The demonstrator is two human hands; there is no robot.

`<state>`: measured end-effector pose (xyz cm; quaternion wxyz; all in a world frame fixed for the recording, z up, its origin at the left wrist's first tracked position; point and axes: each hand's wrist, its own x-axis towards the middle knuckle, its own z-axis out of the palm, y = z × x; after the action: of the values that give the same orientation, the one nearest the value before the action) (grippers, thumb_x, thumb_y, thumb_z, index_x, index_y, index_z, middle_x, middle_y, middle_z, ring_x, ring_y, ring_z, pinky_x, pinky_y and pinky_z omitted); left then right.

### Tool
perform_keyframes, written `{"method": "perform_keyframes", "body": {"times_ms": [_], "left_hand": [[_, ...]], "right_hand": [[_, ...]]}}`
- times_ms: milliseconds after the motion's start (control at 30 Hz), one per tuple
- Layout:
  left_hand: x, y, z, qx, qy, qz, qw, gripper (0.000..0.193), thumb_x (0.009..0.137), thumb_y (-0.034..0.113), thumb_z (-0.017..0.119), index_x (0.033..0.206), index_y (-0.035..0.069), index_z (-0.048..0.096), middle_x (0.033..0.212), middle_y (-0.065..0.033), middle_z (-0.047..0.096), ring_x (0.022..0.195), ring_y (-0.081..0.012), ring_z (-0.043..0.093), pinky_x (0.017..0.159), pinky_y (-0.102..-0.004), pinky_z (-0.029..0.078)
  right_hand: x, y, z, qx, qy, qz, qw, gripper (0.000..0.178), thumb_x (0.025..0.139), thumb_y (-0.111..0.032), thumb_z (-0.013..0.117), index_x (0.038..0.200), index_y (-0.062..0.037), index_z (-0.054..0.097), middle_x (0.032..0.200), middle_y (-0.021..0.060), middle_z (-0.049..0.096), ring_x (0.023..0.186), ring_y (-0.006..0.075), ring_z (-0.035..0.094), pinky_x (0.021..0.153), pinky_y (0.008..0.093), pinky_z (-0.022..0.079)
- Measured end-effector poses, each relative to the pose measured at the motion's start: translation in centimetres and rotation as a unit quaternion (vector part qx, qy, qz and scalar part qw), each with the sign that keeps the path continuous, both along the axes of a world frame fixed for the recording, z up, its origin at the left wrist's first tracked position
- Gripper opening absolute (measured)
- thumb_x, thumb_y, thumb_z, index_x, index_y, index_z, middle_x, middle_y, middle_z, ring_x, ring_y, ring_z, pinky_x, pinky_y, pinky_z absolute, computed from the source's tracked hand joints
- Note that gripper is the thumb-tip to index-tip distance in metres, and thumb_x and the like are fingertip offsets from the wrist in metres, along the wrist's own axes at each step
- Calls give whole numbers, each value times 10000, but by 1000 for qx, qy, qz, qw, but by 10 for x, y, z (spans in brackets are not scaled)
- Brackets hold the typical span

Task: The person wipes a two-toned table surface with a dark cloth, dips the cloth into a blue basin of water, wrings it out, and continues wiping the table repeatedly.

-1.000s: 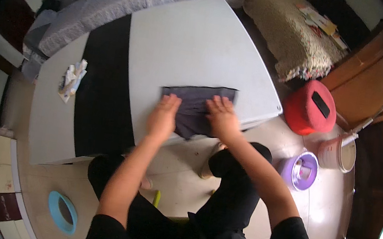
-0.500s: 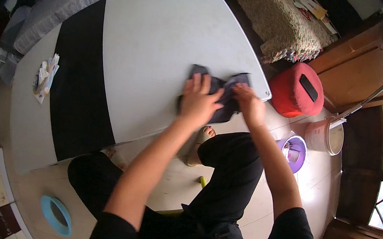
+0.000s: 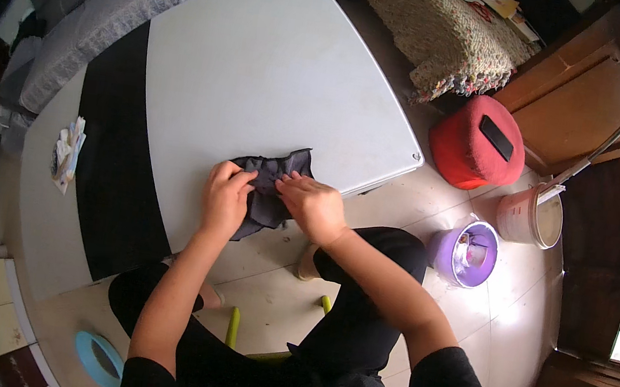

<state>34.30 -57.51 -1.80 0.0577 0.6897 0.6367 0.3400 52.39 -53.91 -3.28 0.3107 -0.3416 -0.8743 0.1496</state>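
Observation:
A dark, thin piece of fabric (image 3: 264,209), perhaps a small garment, lies at the near edge of the white table (image 3: 263,70), part of it hanging over the edge. My left hand (image 3: 226,197) is closed on its left side, thumb and fingertips pinching the fabric. My right hand (image 3: 315,205) rests at its right side with bent fingers gathered on the cloth. The fabric is bunched between the two hands, and its far right corner sticks up past my right fingers. My palms hide some of it.
Crumpled packaging (image 3: 67,154) lies on the table's left end, past a black stripe (image 3: 116,152). To the right stand a red stool (image 3: 457,146) with a black phone (image 3: 496,137), a purple bucket (image 3: 443,254) and a pale pink bucket (image 3: 515,213). A blue basin (image 3: 86,356) sits lower left.
Both hands have moved left and nearer to me, bringing the dark fabric along the table edge. Fingers that were spread on it are now bent and gathered.

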Motion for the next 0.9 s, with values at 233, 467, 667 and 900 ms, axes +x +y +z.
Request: {"method": "perform_keyframes", "body": {"times_ms": [233, 467, 667, 900], "left_hand": [[140, 89, -5, 0, 29, -99, 995, 129, 742, 117, 582, 837, 69, 654, 941, -88, 569, 916, -285, 527, 766, -398, 435], [158, 97, -7, -11, -13, -190, 982, 184, 763, 59, 545, 904, -2, 646, 1098, -138, 579, 1118, -279, 483, 931, -355, 394], [60, 21, 0, -33, -26, -141, 989, 199, 663, -42, 624, 857, -6, 651, 1047, -120, 607, 1072, -262, 528, 890, -348, 434], [116, 51, 6, -50, 137, -186, 972, 489, 783, 19, 438, 1252, 155, 468, 1261, -186, 428, 1192, -392, 369, 995, -471, 288]], "right_hand": [[126, 81, 6, -1, -57, -222, 973, 211, 752, -103, 559, 949, -118, 633, 943, 58, 637, 792, 243, 623, 656, 332, 504], [131, 63, -7, 96, -137, -308, 937, 220, 801, -85, 507, 967, -121, 647, 976, 80, 634, 896, 220, 617, 691, 341, 509], [55, 4, 0, 36, -68, -113, 991, 308, 696, -53, 544, 994, -35, 617, 1076, 105, 604, 1060, 228, 555, 856, 305, 476], [125, 46, -8, 60, -54, -175, 981, 262, 750, -74, 517, 990, -85, 619, 1040, 48, 619, 962, 174, 598, 732, 277, 511]]}}
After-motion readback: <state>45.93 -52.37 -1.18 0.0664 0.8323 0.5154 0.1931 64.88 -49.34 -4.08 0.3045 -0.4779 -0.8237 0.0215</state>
